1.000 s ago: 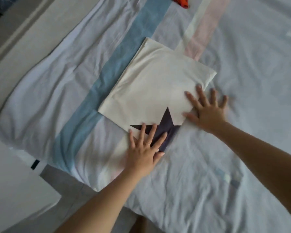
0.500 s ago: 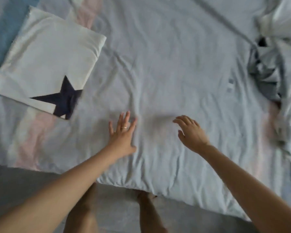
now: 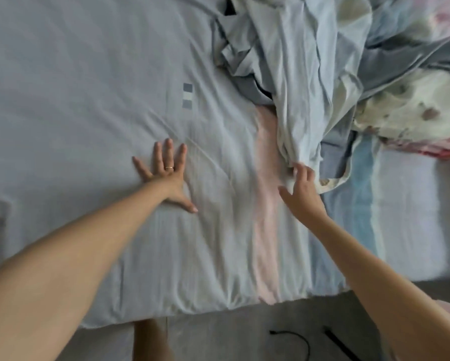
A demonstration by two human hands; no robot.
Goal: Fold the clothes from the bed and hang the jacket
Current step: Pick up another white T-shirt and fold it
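Fingers (image 3: 300,173) of right hand (image 3: 303,195) touch crumpled pale-blue garment (image 3: 296,100) beside floral quilt (image 3: 413,108).

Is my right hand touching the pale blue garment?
Touching. The head view shows the right hand with fingertips on the lower end of the pale blue garment.

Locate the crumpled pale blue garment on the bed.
Head view: the pale blue garment lies heaped upper right on the sheet, its lower end at the right hand, left of the floral bedding.

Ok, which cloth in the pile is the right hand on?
The pale blue one; the right hand touches its near end. The grey one lies beside.
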